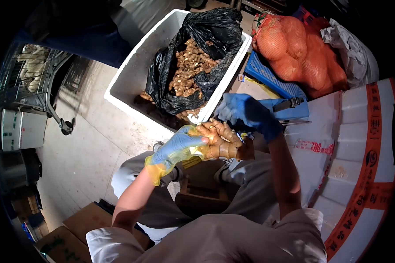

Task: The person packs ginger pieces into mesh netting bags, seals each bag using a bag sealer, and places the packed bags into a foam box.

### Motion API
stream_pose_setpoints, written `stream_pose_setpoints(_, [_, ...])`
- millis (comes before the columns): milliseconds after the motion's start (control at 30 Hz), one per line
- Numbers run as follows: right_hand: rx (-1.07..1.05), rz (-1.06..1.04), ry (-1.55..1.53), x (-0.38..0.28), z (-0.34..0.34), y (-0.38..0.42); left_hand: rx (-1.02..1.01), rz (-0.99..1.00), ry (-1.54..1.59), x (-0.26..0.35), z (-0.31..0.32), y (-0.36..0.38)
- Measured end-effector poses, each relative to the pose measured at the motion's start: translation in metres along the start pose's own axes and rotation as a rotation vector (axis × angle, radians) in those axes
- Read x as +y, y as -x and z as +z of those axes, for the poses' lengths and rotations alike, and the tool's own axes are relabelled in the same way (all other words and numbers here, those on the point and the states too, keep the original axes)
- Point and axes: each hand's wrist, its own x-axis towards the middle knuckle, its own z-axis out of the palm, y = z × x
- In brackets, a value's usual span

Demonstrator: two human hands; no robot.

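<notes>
Closest in, well to the near side of the white foam box (pixel 149 52), are the person's pale shirt (pixel 232 239) and grey trousers (pixel 162 206), the knees spread apart. Cardboard boxes (pixel 90 225) lie near and to the left of the foam box, at the edge of the light.

Between the knees and the near right corner of the foam box, the left hand (pixel 175 149) holds up a knobbly ginger piece (pixel 224 142). It wears a blue glove with a thin yellow one over it, and its fingers are closed around the left end of the ginger, the thumb lying on top. The right hand (pixel 248 111), in a blue glove, is just outside the foam box's right rim, above and beside the ginger. Its fingers are bent; I cannot tell whether they grip anything, as the space below them is dark.

To the right of the foam box stand white boxes (pixel 324 116) bound with printed orange-red tape (pixel 366 171). Inside the foam box, a crumpled black plastic bag (pixel 217 28) lies open around a heap of more ginger (pixel 191 70). Along the box's right side is a ribbed blue plastic item (pixel 276 76).

Farther back to the right of the foam box are an orange net sack (pixel 289 52) with large round contents and a whitish plastic bag (pixel 353 57). Well to its left stands a wheeled wire trolley (pixel 48 83).
</notes>
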Motion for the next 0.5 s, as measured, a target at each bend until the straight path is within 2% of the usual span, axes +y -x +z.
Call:
stream_pose_setpoints(33, [0.036, -0.066, -0.166, 0.002, -0.005, -0.002, -0.04, 0.02, 0.033, -0.001, -0.002, 0.003])
stream_pose_setpoints(100, [0.077, -0.059, -0.064, 0.013, 0.002, -0.013, -0.02, -0.001, 0.097, -0.001, 0.0, 0.011])
stream_pose_setpoints(167, [-0.202, -0.109, -0.236, 0.026, 0.018, -0.023, -0.039, -0.039, 0.058, -0.001, 0.004, 0.016])
stream_pose_setpoints(233, [-0.328, 0.019, -0.516, 0.022, 0.04, -0.028, -0.034, -0.018, 0.059, -0.001, 0.011, 0.017])
stream_pose_setpoints(267, [-0.365, -0.042, -0.46, 0.024, 0.054, -0.032, -0.122, -0.021, -0.057, 0.0, 0.01, 0.017])
stream_pose_setpoints(300, [-0.414, -0.108, -0.088, 0.02, 0.059, -0.034, -0.208, -0.024, -0.173, -0.001, 0.01, 0.017])
stream_pose_setpoints(367, [-0.489, -0.064, -0.069, 0.021, 0.076, -0.034, -0.253, -0.005, -0.171, -0.005, 0.012, 0.015])
stream_pose_setpoints(400, [-0.518, 0.051, -0.202, 0.021, 0.083, -0.028, -0.233, -0.11, -0.354, -0.004, 0.013, 0.016])
stream_pose_setpoints(433, [-0.525, 0.056, -0.202, 0.023, 0.086, -0.03, -0.209, -0.218, -0.533, 0.0, 0.018, 0.019])
stream_pose_setpoints(500, [-0.688, -0.094, -0.102, 0.029, 0.093, -0.034, -0.192, 0.152, -0.524, 0.006, 0.028, 0.026])
